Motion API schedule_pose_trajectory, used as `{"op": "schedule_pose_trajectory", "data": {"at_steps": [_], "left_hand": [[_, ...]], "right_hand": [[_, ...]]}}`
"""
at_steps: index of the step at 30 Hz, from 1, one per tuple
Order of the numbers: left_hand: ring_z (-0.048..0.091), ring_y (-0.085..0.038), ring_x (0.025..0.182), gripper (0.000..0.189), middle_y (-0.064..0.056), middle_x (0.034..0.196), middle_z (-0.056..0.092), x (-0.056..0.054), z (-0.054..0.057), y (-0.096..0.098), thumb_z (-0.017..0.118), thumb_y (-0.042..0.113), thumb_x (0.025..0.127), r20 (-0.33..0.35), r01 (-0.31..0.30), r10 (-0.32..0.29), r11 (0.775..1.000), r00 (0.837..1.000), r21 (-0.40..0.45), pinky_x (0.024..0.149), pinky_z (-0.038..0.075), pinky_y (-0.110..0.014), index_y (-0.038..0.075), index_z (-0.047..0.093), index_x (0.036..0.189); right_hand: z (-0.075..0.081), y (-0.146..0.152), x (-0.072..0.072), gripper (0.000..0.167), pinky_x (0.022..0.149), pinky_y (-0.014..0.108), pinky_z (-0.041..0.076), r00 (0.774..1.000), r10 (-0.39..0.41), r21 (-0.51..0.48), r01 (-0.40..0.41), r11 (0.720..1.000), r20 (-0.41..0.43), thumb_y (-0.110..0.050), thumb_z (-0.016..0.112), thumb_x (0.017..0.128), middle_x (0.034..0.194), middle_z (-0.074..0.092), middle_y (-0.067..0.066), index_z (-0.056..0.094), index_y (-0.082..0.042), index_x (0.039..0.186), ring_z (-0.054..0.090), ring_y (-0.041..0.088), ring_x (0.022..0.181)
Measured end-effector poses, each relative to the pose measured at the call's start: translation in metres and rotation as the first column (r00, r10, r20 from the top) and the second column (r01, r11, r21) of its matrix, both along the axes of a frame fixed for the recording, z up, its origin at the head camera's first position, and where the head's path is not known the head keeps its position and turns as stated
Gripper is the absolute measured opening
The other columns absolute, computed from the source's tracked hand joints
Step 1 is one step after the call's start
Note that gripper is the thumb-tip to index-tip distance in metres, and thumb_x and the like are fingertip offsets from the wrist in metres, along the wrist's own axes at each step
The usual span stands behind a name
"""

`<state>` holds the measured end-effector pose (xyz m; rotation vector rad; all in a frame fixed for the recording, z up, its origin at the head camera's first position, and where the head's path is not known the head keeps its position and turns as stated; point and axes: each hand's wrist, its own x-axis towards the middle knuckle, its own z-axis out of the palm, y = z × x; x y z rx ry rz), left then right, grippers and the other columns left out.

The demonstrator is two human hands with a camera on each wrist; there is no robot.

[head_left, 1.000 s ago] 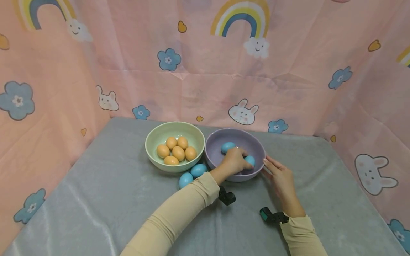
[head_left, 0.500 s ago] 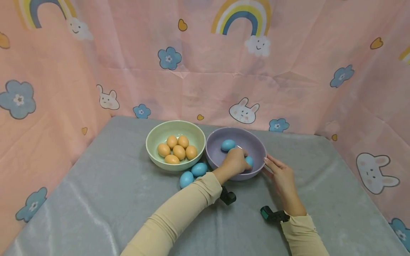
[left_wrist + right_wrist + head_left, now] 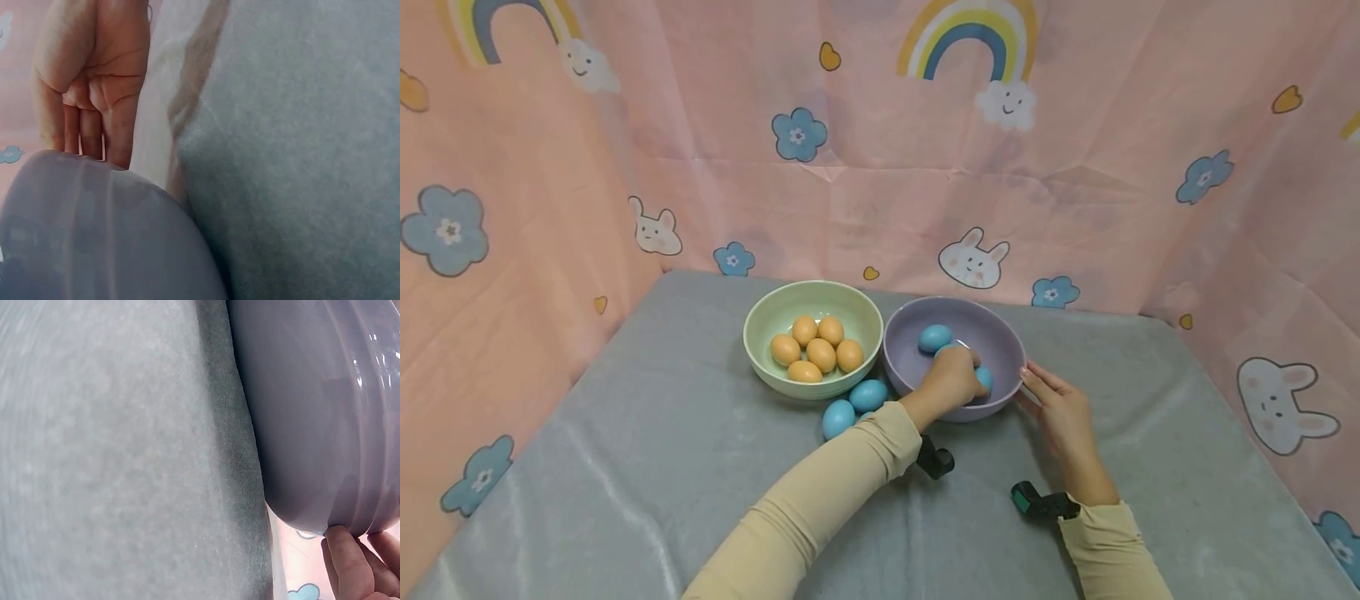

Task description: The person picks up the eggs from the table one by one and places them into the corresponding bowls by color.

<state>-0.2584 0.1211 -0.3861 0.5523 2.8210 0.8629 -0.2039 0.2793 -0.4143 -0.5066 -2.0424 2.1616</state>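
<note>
In the head view, my left hand (image 3: 953,379) reaches into the purple bowl (image 3: 904,350), its fingers curled round a blue egg (image 3: 983,380). Another blue egg (image 3: 936,337) lies farther back in that bowl, and a further one is partly covered by the hand. My right hand (image 3: 1066,423) touches the bowl's right side from outside with fairly straight fingers. The right wrist view shows those fingertips (image 3: 342,540) against the bowl's outer wall (image 3: 306,437). In the left wrist view, the left hand (image 3: 103,81) goes over the rim; its fingertips and the egg are hidden behind the wall.
A green bowl (image 3: 757,354) with several orange eggs (image 3: 821,355) stands close to the purple bowl's left. Blue eggs (image 3: 838,418) lie on the grey cloth (image 3: 647,442) in front, partly behind the left sleeve. Pink printed fabric (image 3: 880,200) encloses the back and sides.
The left hand has lowered the blue egg slightly within the purple bowl. My right hand stays at the bowl's side. The head view has shifted a little.
</note>
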Motion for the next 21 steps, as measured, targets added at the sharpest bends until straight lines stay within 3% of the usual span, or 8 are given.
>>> {"op": "schedule_pose_trajectory", "data": {"at_steps": [3,6,11,14,16,21], "left_hand": [[0.069,-0.015,0.099,0.041,-0.006,0.119,0.073,0.001,0.001,-0.005,0.08,0.014,0.082,0.024,-0.015,0.012,0.991,1.0,0.129,0.08,0.058,-0.019,0.005,0.072,0.121],[0.071,-0.018,0.101,0.042,-0.009,0.12,0.073,0.004,0.004,-0.017,0.079,0.012,0.084,0.052,-0.028,0.014,0.96,0.999,0.28,0.075,0.059,-0.02,0.004,0.07,0.124],[0.068,-0.026,0.113,0.044,-0.012,0.124,0.071,0.016,0.02,-0.049,0.08,0.017,0.084,0.068,-0.03,0.0,0.895,0.998,0.446,0.086,0.06,-0.027,0.007,0.069,0.125],[0.069,-0.027,0.112,0.045,-0.013,0.125,0.07,0.023,0.028,-0.072,0.08,0.018,0.084,0.064,-0.026,-0.009,0.856,0.998,0.517,0.091,0.06,-0.029,0.007,0.069,0.126],[0.069,-0.027,0.112,0.045,-0.012,0.125,0.07,0.027,0.031,-0.086,0.08,0.018,0.084,0.064,-0.028,-0.008,0.841,0.998,0.54,0.093,0.059,-0.029,0.007,0.069,0.125],[0.07,-0.025,0.112,0.041,-0.006,0.122,0.073,0.036,0.03,-0.118,0.083,0.018,0.082,0.088,-0.081,0.039,0.835,0.995,0.545,0.094,0.059,-0.029,0.009,0.072,0.121]], "right_hand": [[-0.001,0.0,0.0,0.053,0.093,0.021,0.057,1.0,0.007,-0.005,-0.007,1.0,-0.005,-0.023,0.067,0.096,0.115,0.069,-0.019,0.049,0.001,0.14,0.063,-0.009,0.101],[-0.002,0.0,0.0,0.054,0.092,0.02,0.058,1.0,0.008,-0.004,-0.008,1.0,-0.003,-0.022,0.067,0.096,0.11,0.069,-0.02,0.048,0.004,0.141,0.064,-0.008,0.099],[-0.003,0.0,-0.001,0.055,0.093,0.021,0.057,1.0,0.0,0.011,0.0,1.0,-0.004,-0.021,0.067,0.096,0.118,0.068,-0.017,0.048,0.004,0.141,0.062,-0.009,0.102],[-0.002,0.001,-0.002,0.054,0.094,0.022,0.057,1.0,-0.007,0.018,0.007,1.0,-0.001,-0.022,0.067,0.096,0.13,0.065,-0.01,0.049,0.003,0.14,0.061,-0.009,0.103],[-0.002,0.001,-0.002,0.051,0.094,0.022,0.056,1.0,-0.011,0.023,0.011,1.0,0.001,-0.021,0.067,0.096,0.135,0.063,-0.006,0.051,0.002,0.139,0.061,-0.01,0.103],[-0.001,0.0,-0.001,0.049,0.091,0.02,0.058,1.0,-0.021,0.018,0.021,1.0,-0.012,-0.019,0.067,0.096,0.132,0.064,-0.007,0.052,0.002,0.138,0.061,-0.009,0.102]]}}
